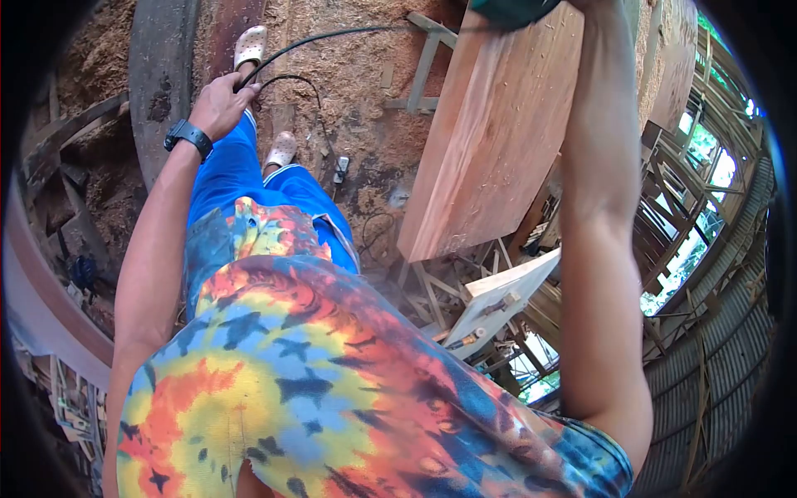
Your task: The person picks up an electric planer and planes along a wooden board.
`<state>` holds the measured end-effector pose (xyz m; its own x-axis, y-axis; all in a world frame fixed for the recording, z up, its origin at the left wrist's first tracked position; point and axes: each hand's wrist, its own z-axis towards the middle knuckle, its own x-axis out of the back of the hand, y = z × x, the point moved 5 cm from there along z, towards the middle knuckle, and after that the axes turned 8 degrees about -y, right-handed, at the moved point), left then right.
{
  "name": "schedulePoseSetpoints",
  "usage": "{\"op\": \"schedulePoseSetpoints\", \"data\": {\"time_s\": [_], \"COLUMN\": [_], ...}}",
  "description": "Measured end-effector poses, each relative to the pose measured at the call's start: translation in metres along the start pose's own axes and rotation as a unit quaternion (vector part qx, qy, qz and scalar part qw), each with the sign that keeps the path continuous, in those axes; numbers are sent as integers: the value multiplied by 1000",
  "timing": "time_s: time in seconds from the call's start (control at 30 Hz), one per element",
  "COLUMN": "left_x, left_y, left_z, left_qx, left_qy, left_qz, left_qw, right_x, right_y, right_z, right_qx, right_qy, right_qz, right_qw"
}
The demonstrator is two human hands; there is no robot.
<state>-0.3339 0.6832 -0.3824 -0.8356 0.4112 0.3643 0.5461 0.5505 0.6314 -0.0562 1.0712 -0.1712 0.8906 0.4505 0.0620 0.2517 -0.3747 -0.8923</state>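
Note:
My left hand (224,104), with a watch on its wrist, is closed round a black power cable (332,35). The cable arcs from there towards a dark green power tool (510,12) at the top edge. That tool is over the far end of a thick reddish wooden slab (498,141), and most of it lies outside the view. My right hand (588,4) is cut off by the top edge. It reaches to the tool and seems to grip it, though its fingers are hidden. Wood shavings lie on the slab.
Shavings (357,91) cover the ground round my feet. A cable connector (341,169) lies near my shoe. A pale board (498,299) with tools on it stands below the slab. Wooden supports (423,70) are beside the slab, and a dark timber (162,83) lies at the left.

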Motion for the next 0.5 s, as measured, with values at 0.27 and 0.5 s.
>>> {"op": "schedulePoseSetpoints", "data": {"time_s": [0.27, 0.5], "left_x": [-76, -156], "left_y": [-30, -1], "left_z": [-53, -104], "left_qx": [-27, -67], "left_qy": [-4, -89], "left_qz": [45, 125], "left_qw": [999, 986], "right_x": [-48, -101], "right_y": [137, 258], "right_z": [-292, -541], "right_qx": [-17, -131], "right_qy": [84, 186], "right_qz": [-49, -19], "right_qw": [995, 974]}}
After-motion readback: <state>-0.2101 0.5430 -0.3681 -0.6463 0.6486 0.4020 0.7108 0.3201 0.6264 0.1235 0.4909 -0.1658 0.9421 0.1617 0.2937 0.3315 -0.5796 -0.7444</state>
